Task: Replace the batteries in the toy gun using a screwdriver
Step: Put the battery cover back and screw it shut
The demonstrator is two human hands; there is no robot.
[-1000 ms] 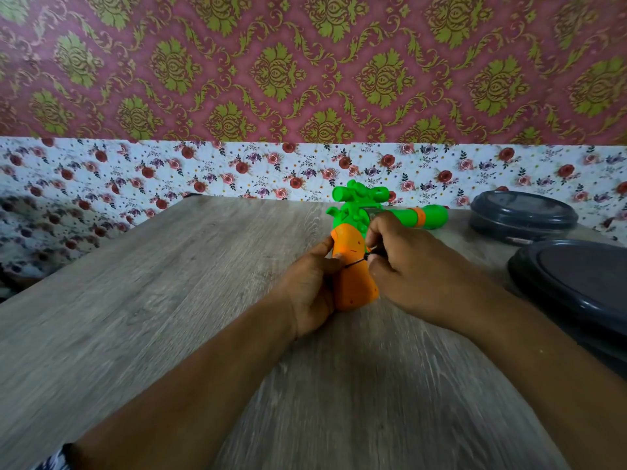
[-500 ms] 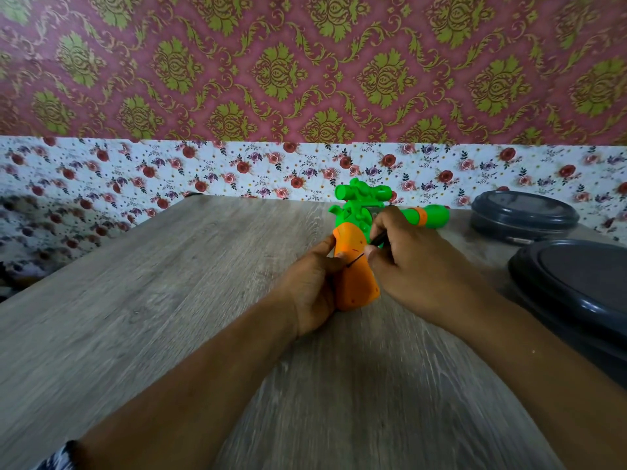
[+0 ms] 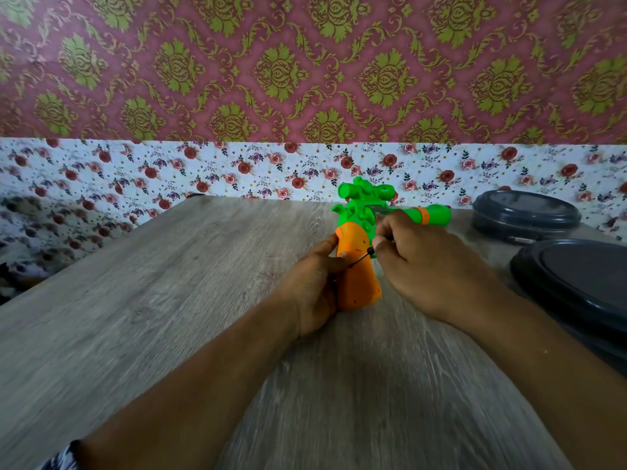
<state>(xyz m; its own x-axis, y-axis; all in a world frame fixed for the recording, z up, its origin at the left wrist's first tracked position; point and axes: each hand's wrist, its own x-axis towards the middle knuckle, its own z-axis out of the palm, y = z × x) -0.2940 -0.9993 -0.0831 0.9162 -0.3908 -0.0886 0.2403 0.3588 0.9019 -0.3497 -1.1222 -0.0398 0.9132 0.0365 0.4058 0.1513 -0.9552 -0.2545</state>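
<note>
On the desk (image 3: 169, 300), the left hand (image 3: 314, 283) wraps the toy gun (image 3: 359, 252) by its orange grip. The right hand (image 3: 424, 262) pinches a thin screwdriver (image 3: 361, 257) against that grip; its handle is hidden inside the fingers.

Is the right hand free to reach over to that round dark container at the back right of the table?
Probably not right away. The right hand pinches the screwdriver against the toy gun. Nothing lies between it and the container, so once it lets go the way looks free.

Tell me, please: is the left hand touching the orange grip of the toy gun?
Touching. The head view shows the left hand with its thumb curled onto the orange grip.
</note>
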